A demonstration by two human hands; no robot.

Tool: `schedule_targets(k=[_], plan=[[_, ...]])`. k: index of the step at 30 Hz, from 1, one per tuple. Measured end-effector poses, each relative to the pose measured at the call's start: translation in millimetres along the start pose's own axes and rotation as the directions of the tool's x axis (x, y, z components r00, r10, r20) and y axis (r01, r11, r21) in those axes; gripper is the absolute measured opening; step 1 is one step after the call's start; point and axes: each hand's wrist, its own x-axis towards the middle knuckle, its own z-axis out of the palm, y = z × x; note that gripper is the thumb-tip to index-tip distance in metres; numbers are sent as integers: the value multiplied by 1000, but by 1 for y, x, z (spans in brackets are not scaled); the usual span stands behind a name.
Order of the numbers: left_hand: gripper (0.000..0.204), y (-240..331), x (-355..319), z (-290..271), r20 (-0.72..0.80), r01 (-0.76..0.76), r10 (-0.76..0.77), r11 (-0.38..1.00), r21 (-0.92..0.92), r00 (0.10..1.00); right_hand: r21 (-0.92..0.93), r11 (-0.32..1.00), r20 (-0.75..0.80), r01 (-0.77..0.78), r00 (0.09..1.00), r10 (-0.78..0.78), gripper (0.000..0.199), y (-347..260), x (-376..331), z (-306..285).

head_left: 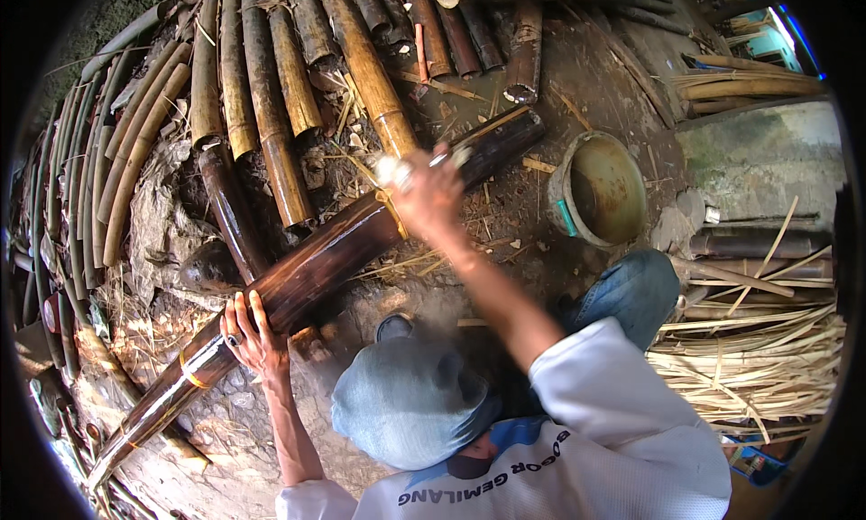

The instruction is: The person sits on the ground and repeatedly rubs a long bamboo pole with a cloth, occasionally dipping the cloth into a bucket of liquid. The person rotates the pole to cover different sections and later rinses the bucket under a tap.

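A long, dark brown bamboo pole [334,249], wet and shiny, lies diagonally before me from lower left to upper right. Pale yellowish bands mark its joints. Spread across its upper side, the fingers of my left hand [256,335] touch it near its lower-left part; a ring shows on one finger. My right hand [428,195] is over the pole's upper half, smeared by motion, its fingers curled around something pale and shiny that I cannot make out. Just beyond that hand, the end of a yellow-brown bamboo pole [383,114] meets the dark one.
Several bamboo lengths [262,114] lie side by side at the far side, with more at the left [86,186]. Right of the pole stands a round grey basin [563,179] with a teal handle. Split bamboo strips [749,371] are heaped at right, below a concrete block [767,150].
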Motion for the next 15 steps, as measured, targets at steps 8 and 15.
schedule_targets(k=[8, 15], plan=[[92, 6, 6, -5, 109, 110, -104, 993, -53, 989, -114, 984, -79, -138, 988, 130, 43, 89, 77, -72], [93, 15, 5, -3, 53, 43, -43, 999, -4, 998, -54, 975, -35, 214, 976, -216, 38, 11, 5, -11]])
